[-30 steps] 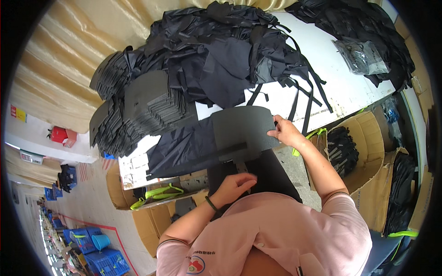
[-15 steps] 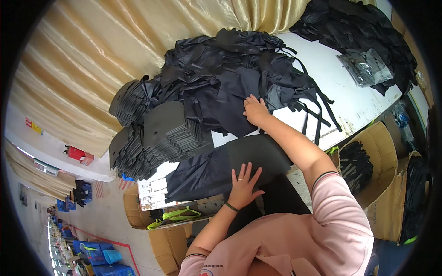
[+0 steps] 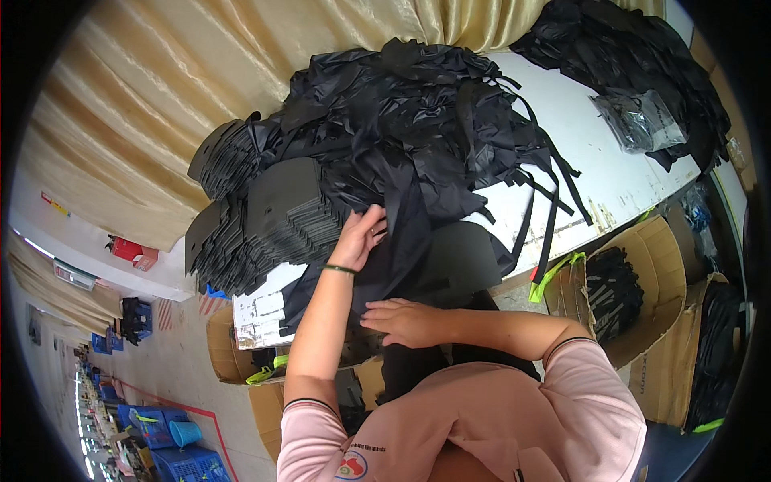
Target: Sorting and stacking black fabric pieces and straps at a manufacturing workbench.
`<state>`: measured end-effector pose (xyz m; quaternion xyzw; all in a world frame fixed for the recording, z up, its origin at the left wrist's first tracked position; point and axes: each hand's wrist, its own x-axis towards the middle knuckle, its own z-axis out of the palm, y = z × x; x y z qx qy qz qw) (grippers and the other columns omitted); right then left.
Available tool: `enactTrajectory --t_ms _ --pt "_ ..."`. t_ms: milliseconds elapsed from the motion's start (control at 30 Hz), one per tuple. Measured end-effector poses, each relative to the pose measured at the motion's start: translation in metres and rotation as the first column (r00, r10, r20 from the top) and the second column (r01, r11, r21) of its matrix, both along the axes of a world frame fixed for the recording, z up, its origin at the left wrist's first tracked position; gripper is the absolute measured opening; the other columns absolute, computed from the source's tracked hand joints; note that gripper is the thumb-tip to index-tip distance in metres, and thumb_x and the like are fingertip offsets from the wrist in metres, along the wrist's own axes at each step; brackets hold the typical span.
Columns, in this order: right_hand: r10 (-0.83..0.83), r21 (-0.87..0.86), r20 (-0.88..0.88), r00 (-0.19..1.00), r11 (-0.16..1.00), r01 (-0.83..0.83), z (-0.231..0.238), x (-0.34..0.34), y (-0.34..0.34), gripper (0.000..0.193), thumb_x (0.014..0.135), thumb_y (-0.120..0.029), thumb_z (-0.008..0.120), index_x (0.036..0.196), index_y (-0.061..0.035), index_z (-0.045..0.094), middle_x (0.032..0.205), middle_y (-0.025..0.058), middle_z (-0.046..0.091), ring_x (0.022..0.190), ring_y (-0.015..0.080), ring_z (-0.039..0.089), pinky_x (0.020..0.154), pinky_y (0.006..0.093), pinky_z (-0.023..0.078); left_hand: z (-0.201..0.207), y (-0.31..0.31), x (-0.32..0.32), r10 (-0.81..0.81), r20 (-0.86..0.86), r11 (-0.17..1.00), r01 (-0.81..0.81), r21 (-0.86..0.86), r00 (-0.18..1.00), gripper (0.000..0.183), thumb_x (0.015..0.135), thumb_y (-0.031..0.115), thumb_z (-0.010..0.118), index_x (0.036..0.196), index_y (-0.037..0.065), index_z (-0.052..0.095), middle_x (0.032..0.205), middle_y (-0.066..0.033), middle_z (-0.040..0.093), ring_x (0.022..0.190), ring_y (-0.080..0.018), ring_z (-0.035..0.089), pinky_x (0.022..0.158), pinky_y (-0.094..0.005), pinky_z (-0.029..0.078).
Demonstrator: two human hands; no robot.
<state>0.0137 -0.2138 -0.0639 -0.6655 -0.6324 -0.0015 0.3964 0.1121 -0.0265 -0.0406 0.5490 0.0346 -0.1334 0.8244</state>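
Observation:
A dark grey foam-like panel (image 3: 459, 261) lies at the table's near edge, with thin black fabric (image 3: 405, 229) spread over its left part. My left hand (image 3: 359, 239) is closed on a raised fold of this fabric, beside a stack of dark grey panels (image 3: 285, 201). Its fingertips are partly hidden. Closer to my body, my right hand (image 3: 400, 321) rests with its fingers stretched out on the near edge of the fabric. Behind both hands spreads a large heap of crumpled black fabric pieces (image 3: 418, 104) with long straps.
The white table (image 3: 554, 189) carries another black pile (image 3: 626, 56) and a clear plastic bag (image 3: 642, 120) at the far right. Cardboard boxes (image 3: 671, 273) stand against its near right side. A gold curtain (image 3: 161, 120) hangs behind. Blue crates (image 3: 189, 466) sit on the floor at left.
My right hand has come back from the heap to the near edge. My left hand has moved forward and left onto the fabric, which now covers more of the panel.

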Motion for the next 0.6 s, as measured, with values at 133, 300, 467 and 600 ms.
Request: enactTrajectory --t_ms 133,300,467,600 --pt "-0.131 0.078 -0.218 0.967 0.986 0.151 0.016 0.048 -0.016 0.027 0.083 -0.018 0.062 0.108 -0.0085 0.064 0.108 0.0114 0.064 0.105 0.0299 0.058 0.089 0.0388 0.047 -0.002 -0.015 0.007 0.152 -0.037 0.956 -0.137 0.26 0.988 0.029 0.087 0.021 0.069 0.109 0.005 0.06 0.101 -0.0009 0.066 0.08 -0.0113 0.062 0.068 -0.0241 0.048" --pt "-0.719 0.245 -0.259 0.645 0.597 0.764 0.035 0.204 -0.049 0.072 0.071 -0.022 0.078 0.132 -0.0047 0.044 0.137 0.0214 0.043 0.13 0.0361 0.039 0.107 0.0404 0.033 -0.016 -0.017 0.008 0.491 -0.148 0.867 -0.465 0.179 0.858 0.025 0.086 0.025 0.069 0.105 0.01 0.062 0.092 0.0006 0.065 0.07 -0.0129 0.059 0.068 -0.0286 0.049" --pt "-0.48 -0.251 -0.645 0.595 0.868 0.428 0.006 0.273 -0.035 0.113 0.065 -0.032 0.085 0.15 -0.0015 0.015 0.154 0.0233 0.019 0.143 0.0313 0.019 0.115 0.035 0.019 -0.005 -0.037 0.037 0.389 -0.244 0.886 -0.434 -0.166 0.888 0.036 0.096 0.028 0.047 0.119 0.003 0.058 0.116 -0.0097 0.063 0.106 -0.026 0.059 0.095 -0.0377 0.047" --pt "-0.34 0.057 -0.564 0.752 0.893 0.447 0.039 0.259 -0.015 0.1 0.07 -0.026 0.082 0.147 0.0014 0.023 0.149 0.0209 0.033 0.138 0.0309 0.032 0.112 0.0338 0.025 0.04 -0.031 0.087 0.205 0.31 0.958 -0.255 0.129 0.928 0.046 0.1 0.031 0.036 0.13 -0.001 0.051 0.126 -0.0128 0.058 0.113 -0.0258 0.057 0.101 -0.0378 0.044"
